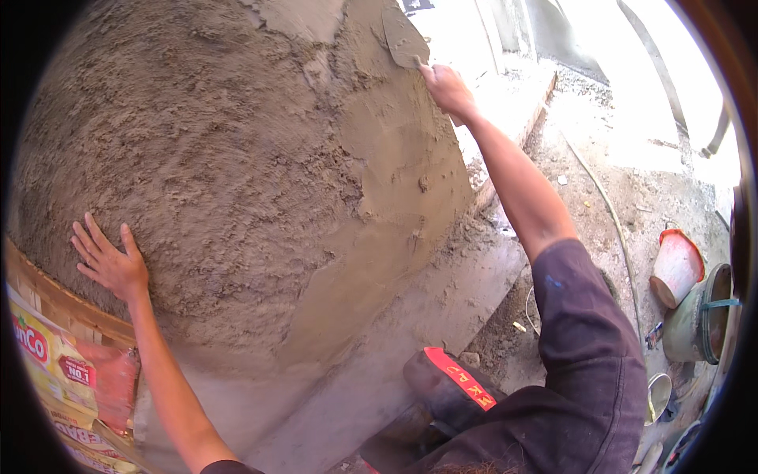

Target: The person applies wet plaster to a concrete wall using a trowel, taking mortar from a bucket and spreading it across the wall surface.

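My right hand (448, 89) is closed round the handle of a trowel (403, 38). The pointed grey blade lies against the wet mortar (391, 170) near the wall's right edge at the top. Mortar along this edge is smoothed in a band, while rough, ridged mortar (229, 150) covers the broad middle and left. Fingers spread, my left hand (114, 265) rests on or close against the rough surface at the lower left, with nothing in it. A smooth grey ledge (316, 426) runs along the wall's foot.
Printed plastic packaging (59, 379) hangs beside a wooden strip (71, 296) at lower left. On the dusty ground to the right stand a white bucket with a red rim (677, 268) and a green bucket (691, 328). A thin hose (606, 197) crosses the ground.
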Available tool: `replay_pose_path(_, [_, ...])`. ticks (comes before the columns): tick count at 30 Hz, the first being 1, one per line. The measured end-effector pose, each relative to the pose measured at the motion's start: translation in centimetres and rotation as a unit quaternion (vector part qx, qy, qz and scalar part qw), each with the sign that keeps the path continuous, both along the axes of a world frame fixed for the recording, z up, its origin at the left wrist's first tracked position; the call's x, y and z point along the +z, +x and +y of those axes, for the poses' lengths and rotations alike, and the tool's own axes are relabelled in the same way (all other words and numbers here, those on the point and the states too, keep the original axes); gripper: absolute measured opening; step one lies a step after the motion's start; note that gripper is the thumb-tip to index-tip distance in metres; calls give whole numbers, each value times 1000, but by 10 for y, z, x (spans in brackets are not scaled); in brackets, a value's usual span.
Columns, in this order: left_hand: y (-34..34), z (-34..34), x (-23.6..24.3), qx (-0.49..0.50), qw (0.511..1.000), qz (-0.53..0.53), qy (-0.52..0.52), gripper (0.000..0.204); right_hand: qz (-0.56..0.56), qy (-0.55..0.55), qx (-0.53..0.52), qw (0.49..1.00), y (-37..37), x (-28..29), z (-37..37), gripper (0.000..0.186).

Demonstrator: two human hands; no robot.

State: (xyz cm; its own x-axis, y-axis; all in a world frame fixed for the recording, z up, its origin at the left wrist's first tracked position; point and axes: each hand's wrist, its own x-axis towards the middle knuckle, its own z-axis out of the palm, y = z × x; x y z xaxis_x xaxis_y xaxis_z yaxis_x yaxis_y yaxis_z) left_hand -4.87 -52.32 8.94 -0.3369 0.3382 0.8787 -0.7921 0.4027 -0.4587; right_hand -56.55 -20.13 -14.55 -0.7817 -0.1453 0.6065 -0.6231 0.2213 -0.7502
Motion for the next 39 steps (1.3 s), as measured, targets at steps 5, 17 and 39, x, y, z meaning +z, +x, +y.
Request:
replay_pose_path(5, [-5, 5, 2, -5, 1000, -1, 5, 69, -149, -28, -18, 988, 31, -123, -9, 59])
replay_pose_path(17, [2, -3, 0, 11, 1000, -11, -9, 68, -199, -195, 126, 952, 114, 59, -66, 51])
replay_pose_path(39, [-2, -12, -1, -14, 999, -18, -32, 68, -542, -528, 300, 581, 108, -161, -46, 41])
